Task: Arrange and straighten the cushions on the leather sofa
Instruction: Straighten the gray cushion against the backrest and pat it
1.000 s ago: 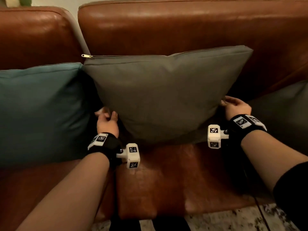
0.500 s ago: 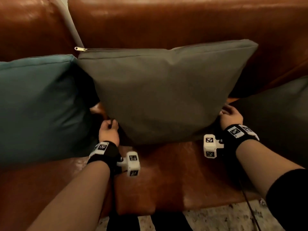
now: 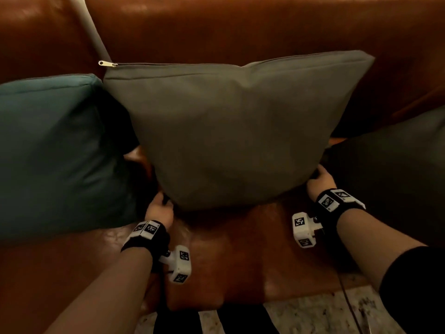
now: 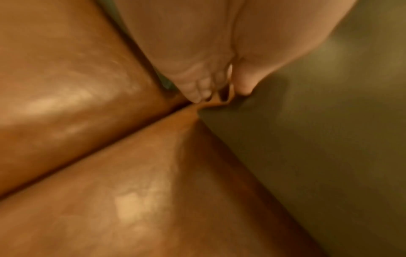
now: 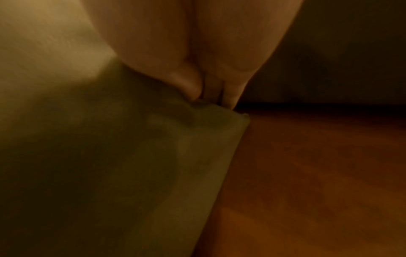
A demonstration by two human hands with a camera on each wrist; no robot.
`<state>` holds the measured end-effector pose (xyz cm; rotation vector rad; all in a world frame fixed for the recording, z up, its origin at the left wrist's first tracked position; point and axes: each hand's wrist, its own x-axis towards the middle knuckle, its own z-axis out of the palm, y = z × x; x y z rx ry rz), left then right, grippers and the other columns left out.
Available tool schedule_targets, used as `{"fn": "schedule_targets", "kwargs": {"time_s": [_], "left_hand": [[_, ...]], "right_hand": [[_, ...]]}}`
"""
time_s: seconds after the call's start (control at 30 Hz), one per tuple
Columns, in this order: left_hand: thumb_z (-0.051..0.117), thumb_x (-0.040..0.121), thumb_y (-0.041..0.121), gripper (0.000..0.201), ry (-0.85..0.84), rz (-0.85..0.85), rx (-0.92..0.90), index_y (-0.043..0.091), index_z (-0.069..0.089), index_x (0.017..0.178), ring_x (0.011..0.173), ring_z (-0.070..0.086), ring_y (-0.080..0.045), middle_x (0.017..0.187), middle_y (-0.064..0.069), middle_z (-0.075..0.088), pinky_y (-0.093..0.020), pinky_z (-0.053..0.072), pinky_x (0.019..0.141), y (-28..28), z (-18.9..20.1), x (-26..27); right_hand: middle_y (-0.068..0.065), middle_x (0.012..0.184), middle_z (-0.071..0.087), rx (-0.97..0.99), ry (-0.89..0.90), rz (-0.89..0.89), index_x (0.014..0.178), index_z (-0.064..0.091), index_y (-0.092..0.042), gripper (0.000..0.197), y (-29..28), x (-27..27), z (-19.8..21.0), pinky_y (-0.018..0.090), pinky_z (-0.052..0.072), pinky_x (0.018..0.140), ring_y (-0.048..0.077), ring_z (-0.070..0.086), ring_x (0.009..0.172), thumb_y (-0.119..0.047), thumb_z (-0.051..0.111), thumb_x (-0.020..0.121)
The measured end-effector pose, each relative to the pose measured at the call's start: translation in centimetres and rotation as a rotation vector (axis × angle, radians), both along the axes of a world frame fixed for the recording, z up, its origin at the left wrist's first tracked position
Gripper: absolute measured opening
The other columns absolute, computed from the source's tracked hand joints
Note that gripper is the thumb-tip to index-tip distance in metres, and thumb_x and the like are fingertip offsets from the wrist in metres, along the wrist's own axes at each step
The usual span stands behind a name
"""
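1. Grey cushion (image 3: 231, 131) — square, plain fabric, zipper pull (image 3: 107, 64) at its top left corner; stands upright on the leather sofa (image 3: 240, 256) seat against the backrest.
2. Left hand (image 3: 160, 208) pinches its lower left corner; right hand (image 3: 319, 179) pinches the lower right.
3. Teal cushion (image 3: 55, 153) just beside on the left; dark cushion (image 3: 395, 177) on the right — both crowd its sides.

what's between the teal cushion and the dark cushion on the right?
The grey-green fabric cushion, upright against the brown leather sofa, with both hands gripping its lower corners: left hand, right hand. Head view shows it.
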<state>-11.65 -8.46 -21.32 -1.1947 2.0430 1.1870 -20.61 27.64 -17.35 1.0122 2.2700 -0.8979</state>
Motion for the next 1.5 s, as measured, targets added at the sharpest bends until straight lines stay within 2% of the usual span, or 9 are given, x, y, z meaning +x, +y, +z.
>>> {"fn": "schedule_targets", "kwargs": {"time_s": [0.2, 0.4, 0.53, 0.83, 0.97, 1.1, 1.2, 1.33, 1.5], "left_hand": [[0.060, 0.091, 0.016, 0.014, 0.087, 0.044, -0.149, 0.009, 0.048, 0.094, 0.083, 0.054, -0.029, 0.091, -0.011, 0.056, -0.030, 0.034, 0.073, -0.6, -1.4, -0.4], [0.059, 0.092, 0.020, 0.030, 0.113, 0.196, -0.169, 0.007, 0.053, 0.119, 0.102, 0.060, -0.032, 0.109, -0.015, 0.062, -0.035, 0.042, 0.085, 0.2, -0.9, -0.8], [0.044, 0.100, 0.023, 0.039, -0.038, 0.009, -0.140, 0.011, 0.052, 0.136, 0.126, 0.049, -0.037, 0.137, -0.017, 0.054, -0.036, 0.038, 0.102, -0.7, -0.8, -0.4], [0.058, 0.092, 0.022, 0.030, -0.003, 0.102, -0.252, 0.005, 0.047, 0.114, 0.104, 0.057, -0.039, 0.114, -0.021, 0.060, -0.036, 0.039, 0.078, -0.1, -1.7, -1.1], [0.061, 0.089, 0.022, 0.029, 0.142, -0.095, -0.312, 0.005, 0.048, 0.108, 0.101, 0.057, -0.039, 0.110, -0.020, 0.058, -0.040, 0.043, 0.083, -0.5, 0.0, 0.6], [0.058, 0.090, 0.027, 0.020, 0.350, -0.271, -0.327, 0.015, 0.043, 0.088, 0.072, 0.057, -0.035, 0.073, -0.010, 0.055, -0.034, 0.038, 0.063, 0.8, 7.3, 0.3], [0.057, 0.092, 0.029, 0.022, 0.622, -0.447, -0.238, 0.019, 0.041, 0.081, 0.058, 0.049, -0.024, 0.062, -0.001, 0.047, -0.035, 0.037, 0.058, 3.3, 14.3, -2.3], [0.056, 0.090, 0.023, 0.011, 0.992, -0.586, -0.257, 0.016, 0.055, 0.098, 0.086, 0.053, -0.016, 0.093, -0.001, 0.057, -0.025, 0.040, 0.081, 7.4, 20.4, -9.6], [0.031, 0.099, 0.042, 0.055, 0.579, -0.916, -0.499, 0.026, 0.025, 0.151, 0.149, 0.014, -0.020, 0.160, 0.004, 0.022, -0.040, 0.007, 0.122, 7.6, 19.4, -17.6]], "right_hand": [[0.012, 0.116, 0.067, 0.176, 0.149, -0.050, 0.119, 0.062, -0.016, 0.032, -0.1, -0.8, -1.1, 0.033, 0.046, 0.083, 0.032, 0.061, 0.109, -0.016, 0.063, 0.087], [0.003, 0.095, 0.063, 0.185, 0.136, -0.078, 0.111, 0.063, -0.017, 0.029, -0.1, -0.6, 0.1, 0.030, 0.047, 0.078, 0.023, 0.063, 0.099, -0.015, 0.069, 0.083], [0.009, 0.122, 0.061, 0.162, 0.058, -0.046, 0.126, 0.054, -0.021, 0.039, -0.4, -0.1, 0.5, 0.038, 0.047, 0.085, 0.027, 0.058, 0.108, -0.014, 0.062, 0.089], [0.011, 0.108, 0.059, 0.205, 0.112, 0.007, 0.108, 0.054, -0.015, 0.025, 0.0, 0.3, -0.2, 0.029, 0.042, 0.072, 0.016, 0.053, 0.072, -0.014, 0.064, 0.085], [0.009, 0.116, 0.063, 0.188, 0.095, -0.024, 0.117, 0.056, -0.019, 0.028, -0.3, 0.2, 1.6, 0.032, 0.045, 0.074, 0.025, 0.060, 0.096, -0.022, 0.061, 0.090], [0.003, 0.118, 0.058, 0.145, 0.375, -0.122, 0.114, 0.053, -0.021, 0.026, -1.1, -0.7, 7.2, 0.037, 0.047, 0.090, 0.023, 0.058, 0.108, -0.024, 0.060, 0.089], [-0.001, 0.115, 0.054, 0.147, 0.745, 0.171, 0.115, 0.053, -0.022, 0.028, -3.6, -1.5, 12.8, 0.033, 0.046, 0.093, 0.019, 0.055, 0.107, -0.022, 0.061, 0.088], [0.001, 0.148, 0.043, 0.099, 0.845, 0.817, 0.137, 0.048, -0.019, 0.045, -8.9, -5.4, 16.2, 0.037, 0.019, 0.119, 0.019, 0.030, 0.142, -0.020, 0.050, 0.092], [-0.014, 0.163, 0.002, 0.339, 0.371, 1.248, 0.154, 0.004, -0.034, 0.056, -8.3, -10.8, 15.3, 0.036, -0.003, 0.121, 0.009, -0.004, 0.150, -0.046, 0.019, 0.102]]}}
